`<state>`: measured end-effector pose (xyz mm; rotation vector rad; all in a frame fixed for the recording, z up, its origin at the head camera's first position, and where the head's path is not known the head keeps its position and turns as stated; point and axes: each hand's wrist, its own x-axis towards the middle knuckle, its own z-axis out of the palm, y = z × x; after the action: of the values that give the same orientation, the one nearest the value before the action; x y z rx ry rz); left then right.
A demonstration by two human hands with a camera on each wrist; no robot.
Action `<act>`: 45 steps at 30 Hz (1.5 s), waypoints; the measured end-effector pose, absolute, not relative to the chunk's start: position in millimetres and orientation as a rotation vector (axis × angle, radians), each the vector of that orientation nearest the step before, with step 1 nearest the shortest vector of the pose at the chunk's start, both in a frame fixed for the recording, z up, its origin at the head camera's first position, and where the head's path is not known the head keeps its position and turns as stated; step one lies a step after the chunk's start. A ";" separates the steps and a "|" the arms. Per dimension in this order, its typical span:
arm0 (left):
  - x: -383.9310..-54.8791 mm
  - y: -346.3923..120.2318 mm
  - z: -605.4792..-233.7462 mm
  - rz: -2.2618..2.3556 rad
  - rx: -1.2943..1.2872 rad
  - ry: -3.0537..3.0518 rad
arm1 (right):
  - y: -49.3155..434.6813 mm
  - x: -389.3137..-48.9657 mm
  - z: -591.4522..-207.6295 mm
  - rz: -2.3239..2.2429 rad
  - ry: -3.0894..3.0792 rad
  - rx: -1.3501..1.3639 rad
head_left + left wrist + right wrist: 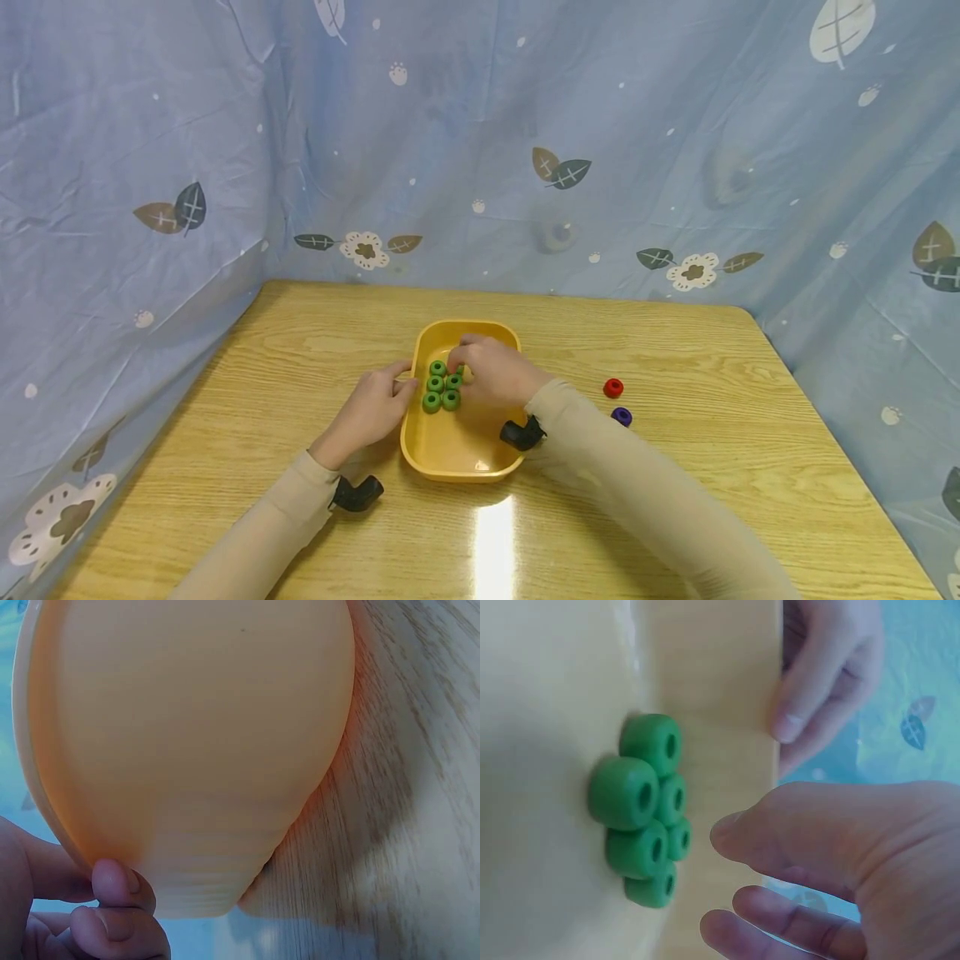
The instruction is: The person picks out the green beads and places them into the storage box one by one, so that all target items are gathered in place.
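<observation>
Several green beads with round holes (451, 406) stand in two rows against the left wall of a yellow tray (465, 477). My left hand (373, 408) holds the tray's left rim; in the left wrist view its fingertips (120, 885) bend at the edge of the tray wall. My right hand (495, 371) is inside the tray, over the far end of the beads, and partly hides one of them. In the right wrist view the thumb and fingers of that hand stand apart with nothing between them, close beside the green beads (619, 793).
To the right of the tray, a red bead (609, 392) and a purple bead (627, 417) lie on the wooden table (705, 467). The right forearm passes close by the purple one. A blue patterned cloth (465, 150) hangs behind the table and along both sides.
</observation>
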<state>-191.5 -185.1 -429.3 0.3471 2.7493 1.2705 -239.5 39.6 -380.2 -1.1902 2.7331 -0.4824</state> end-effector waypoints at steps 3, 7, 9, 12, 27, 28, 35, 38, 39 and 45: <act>-191.8 -184.9 -430.4 1.269 0.352 2.756 | 46.0 -237.8 -374.3 -0.521 2.739 -1.184; -191.7 -184.2 -430.7 1.263 0.358 2.771 | 55.3 -236.3 -367.4 -0.540 2.756 -1.157; -191.7 -183.9 -430.4 1.260 0.352 2.778 | 59.8 -236.0 -365.8 -0.546 2.769 -1.140; -191.3 -183.8 -429.5 1.262 0.341 2.773 | 66.5 -234.8 -364.6 -0.571 2.784 -1.132; -190.0 -183.7 -429.6 1.270 0.311 2.763 | 107.7 -217.5 -367.5 -0.657 2.944 -1.112; -189.8 -183.6 -429.5 1.269 0.309 2.763 | 110.3 -216.7 -368.2 -0.663 2.952 -1.110; -188.7 -184.2 -429.7 1.262 0.305 2.766 | 122.5 -212.5 -373.8 -0.696 2.997 -1.082; -188.7 -184.5 -430.2 1.260 0.309 2.769 | 126.5 -211.3 -377.1 -0.691 3.012 -1.061; -188.8 -184.5 -430.5 1.262 0.313 2.768 | 128.1 -210.9 -378.3 -0.696 3.015 -1.056; -190.8 -184.4 -432.0 1.276 0.330 2.769 | 139.5 -208.4 -387.7 -0.724 3.013 -1.013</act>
<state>-190.8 -184.4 -432.0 0.3303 2.7687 1.2764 -208.4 139.5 -387.7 -1.0125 3.0132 -0.7242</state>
